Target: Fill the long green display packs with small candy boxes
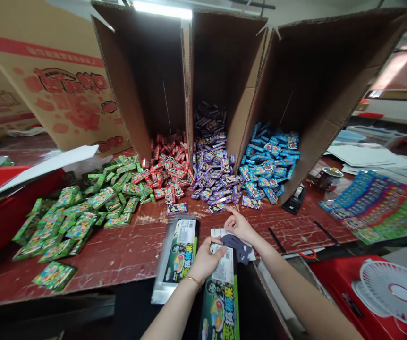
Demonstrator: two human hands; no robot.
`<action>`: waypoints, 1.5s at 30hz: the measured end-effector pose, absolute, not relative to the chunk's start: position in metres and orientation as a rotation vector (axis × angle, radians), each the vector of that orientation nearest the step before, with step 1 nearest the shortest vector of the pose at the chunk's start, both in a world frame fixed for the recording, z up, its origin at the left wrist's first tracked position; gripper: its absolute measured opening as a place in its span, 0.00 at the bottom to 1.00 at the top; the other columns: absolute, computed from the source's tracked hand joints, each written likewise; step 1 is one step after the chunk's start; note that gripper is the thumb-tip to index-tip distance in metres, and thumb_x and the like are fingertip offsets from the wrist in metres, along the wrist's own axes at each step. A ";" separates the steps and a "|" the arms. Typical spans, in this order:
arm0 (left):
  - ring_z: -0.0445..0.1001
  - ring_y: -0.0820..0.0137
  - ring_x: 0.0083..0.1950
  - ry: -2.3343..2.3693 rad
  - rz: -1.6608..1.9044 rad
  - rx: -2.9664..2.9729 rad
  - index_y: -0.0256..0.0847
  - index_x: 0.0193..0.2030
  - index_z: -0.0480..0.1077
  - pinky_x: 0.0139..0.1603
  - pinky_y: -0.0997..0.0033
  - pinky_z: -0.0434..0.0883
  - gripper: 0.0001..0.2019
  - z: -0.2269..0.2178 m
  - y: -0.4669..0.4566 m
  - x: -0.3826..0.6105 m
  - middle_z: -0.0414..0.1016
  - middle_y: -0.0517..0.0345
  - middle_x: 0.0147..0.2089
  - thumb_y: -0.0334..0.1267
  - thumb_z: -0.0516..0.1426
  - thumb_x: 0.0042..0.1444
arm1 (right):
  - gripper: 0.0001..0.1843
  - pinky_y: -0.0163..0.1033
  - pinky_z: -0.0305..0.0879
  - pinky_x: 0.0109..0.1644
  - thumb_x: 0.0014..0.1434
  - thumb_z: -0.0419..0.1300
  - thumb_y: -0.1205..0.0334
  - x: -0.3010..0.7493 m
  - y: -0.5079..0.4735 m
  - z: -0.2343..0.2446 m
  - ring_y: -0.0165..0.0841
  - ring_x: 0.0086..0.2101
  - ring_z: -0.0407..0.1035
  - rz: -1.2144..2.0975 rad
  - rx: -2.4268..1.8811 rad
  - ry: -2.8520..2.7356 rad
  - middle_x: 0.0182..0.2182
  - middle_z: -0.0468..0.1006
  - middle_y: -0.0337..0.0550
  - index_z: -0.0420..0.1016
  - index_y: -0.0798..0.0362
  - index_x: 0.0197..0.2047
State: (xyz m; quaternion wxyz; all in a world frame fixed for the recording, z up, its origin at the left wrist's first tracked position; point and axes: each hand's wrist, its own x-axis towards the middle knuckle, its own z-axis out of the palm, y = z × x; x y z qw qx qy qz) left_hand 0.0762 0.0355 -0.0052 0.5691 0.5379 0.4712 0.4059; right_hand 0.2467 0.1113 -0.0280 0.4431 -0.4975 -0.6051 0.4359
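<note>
My left hand (207, 260) grips the top end of a green and black printed candy bag (221, 297), thumb on its face. Just left of it lies a second bag of the same print (180, 255), on a stack of clear-edged bags at the table edge. My right hand (239, 226) is just short of a purple candy packet (217, 208), index finger stretched out and the other fingers partly curled, with nothing visible in it. Below that hand are a dark grey-purple cloth-like piece (237, 248) and a white slip, partly hidden.
Three upright cardboard bins spill red packets (170, 165), purple packets (214, 170) and blue packets (269, 160) onto the red table. Green packets (79, 217) are heaped left, beside a red tub (15, 208). Printed sheets (380, 203) and a white fan (394, 288) are right.
</note>
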 end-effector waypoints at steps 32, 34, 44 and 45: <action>0.71 0.66 0.44 0.997 1.034 1.491 0.45 0.44 0.59 0.47 0.67 0.65 0.22 0.064 -0.009 0.063 0.71 0.61 0.41 0.36 0.64 0.44 | 0.31 0.35 0.62 0.37 0.40 0.71 0.64 0.226 0.014 0.071 0.30 0.30 0.70 1.716 -0.971 -1.037 0.27 0.75 0.36 0.68 0.55 0.49; 0.71 0.65 0.45 0.936 1.009 1.484 0.46 0.46 0.58 0.48 0.67 0.65 0.24 0.066 -0.011 0.062 0.71 0.60 0.42 0.35 0.64 0.44 | 0.30 0.32 0.60 0.33 0.40 0.71 0.63 0.228 0.012 0.070 0.28 0.27 0.68 1.891 -0.959 -0.973 0.25 0.74 0.35 0.70 0.55 0.47; 0.68 0.57 0.54 0.941 0.865 1.572 0.44 0.55 0.55 0.55 0.57 0.63 0.38 0.082 -0.020 0.044 0.70 0.49 0.52 0.40 0.68 0.38 | 0.42 0.30 0.59 0.27 0.41 0.71 0.64 0.243 0.005 0.100 0.27 0.24 0.66 1.408 -1.082 -1.561 0.25 0.72 0.33 0.56 0.50 0.58; 0.64 0.55 0.57 0.995 0.917 1.574 0.44 0.57 0.54 0.58 0.54 0.60 0.41 0.082 -0.022 0.036 0.67 0.47 0.55 0.41 0.68 0.37 | 0.40 0.29 0.58 0.25 0.42 0.70 0.64 0.249 0.007 0.104 0.25 0.22 0.65 1.329 -1.111 -1.537 0.25 0.71 0.32 0.57 0.50 0.57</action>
